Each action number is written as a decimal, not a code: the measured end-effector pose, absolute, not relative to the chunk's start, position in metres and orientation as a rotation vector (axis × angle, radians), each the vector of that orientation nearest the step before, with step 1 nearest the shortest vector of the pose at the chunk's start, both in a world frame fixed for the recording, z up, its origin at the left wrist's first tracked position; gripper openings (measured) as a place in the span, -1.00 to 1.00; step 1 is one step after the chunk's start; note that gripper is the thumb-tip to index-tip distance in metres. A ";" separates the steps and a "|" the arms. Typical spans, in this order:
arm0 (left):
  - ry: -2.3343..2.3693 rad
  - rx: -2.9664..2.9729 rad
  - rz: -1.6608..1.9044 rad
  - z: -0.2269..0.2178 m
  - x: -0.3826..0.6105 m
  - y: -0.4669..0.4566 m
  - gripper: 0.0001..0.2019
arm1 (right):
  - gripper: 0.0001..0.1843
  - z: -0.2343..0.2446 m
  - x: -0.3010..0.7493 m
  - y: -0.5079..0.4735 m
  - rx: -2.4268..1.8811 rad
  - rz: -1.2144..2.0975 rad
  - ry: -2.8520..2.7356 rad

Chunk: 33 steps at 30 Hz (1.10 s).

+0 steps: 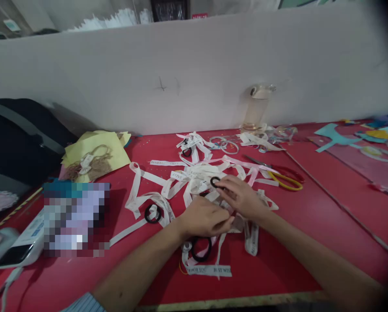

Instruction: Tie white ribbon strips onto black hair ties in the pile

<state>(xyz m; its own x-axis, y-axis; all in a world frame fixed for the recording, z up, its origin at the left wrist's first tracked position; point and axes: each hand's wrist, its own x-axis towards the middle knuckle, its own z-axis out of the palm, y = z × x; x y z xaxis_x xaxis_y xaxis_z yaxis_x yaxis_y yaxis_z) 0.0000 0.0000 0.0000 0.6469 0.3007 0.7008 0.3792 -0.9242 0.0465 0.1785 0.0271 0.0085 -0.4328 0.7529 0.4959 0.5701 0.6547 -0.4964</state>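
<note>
My right hand (241, 197) is closed, with a small black hair tie (214, 181) pinched at its fingertips above a heap of printed white ribbons (194, 173). Just left of it and lower, my left hand (207, 216) has its fingers curled in; whatever they grip is hidden. Below that hand lies a larger black ring (201, 250), beside a ribbon strip (210, 271) with printed words. Another black ring (153, 214) rests among ribbons at the left. Pink ribbon (242, 163) runs through the heap.
Yellow-handled scissors (286, 181) lie right of the ribbons. A clear bottle (257, 108) stands against the pale partition (116, 78). Yellow papers (98, 149) and a white device (25, 238) are at left, blue cut pieces (333, 136) at right, on the red table (311, 242).
</note>
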 end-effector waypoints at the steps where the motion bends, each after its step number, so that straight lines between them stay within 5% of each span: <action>1: -0.592 -2.729 -1.136 0.002 -0.001 0.000 -0.69 | -0.78 0.004 0.179 0.026 -0.977 0.303 -2.228; 9: -1.522 -2.538 -0.952 0.027 -0.040 0.053 -0.77 | -0.78 -0.005 0.175 0.021 -0.852 0.315 -2.439; 14: -1.434 -2.559 -0.476 0.026 -0.054 0.102 -0.65 | -0.77 -0.005 0.177 0.019 -0.848 0.325 -2.437; 19: -1.344 -2.650 -0.305 0.019 -0.050 0.114 -0.77 | -0.78 -0.006 0.177 0.020 -0.844 0.310 -2.436; 33: -1.699 -2.495 -0.740 0.036 -0.076 0.132 -0.73 | -0.76 -0.007 0.177 0.022 -0.827 0.281 -2.444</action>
<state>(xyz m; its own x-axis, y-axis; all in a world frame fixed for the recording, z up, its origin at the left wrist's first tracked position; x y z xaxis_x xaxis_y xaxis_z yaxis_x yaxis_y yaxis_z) -0.0763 0.1318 0.0364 0.2891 0.8694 0.4008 0.8855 -0.4019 0.2332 0.1771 0.0224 -0.0072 -0.6659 0.6130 0.4253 0.5004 0.7898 -0.3548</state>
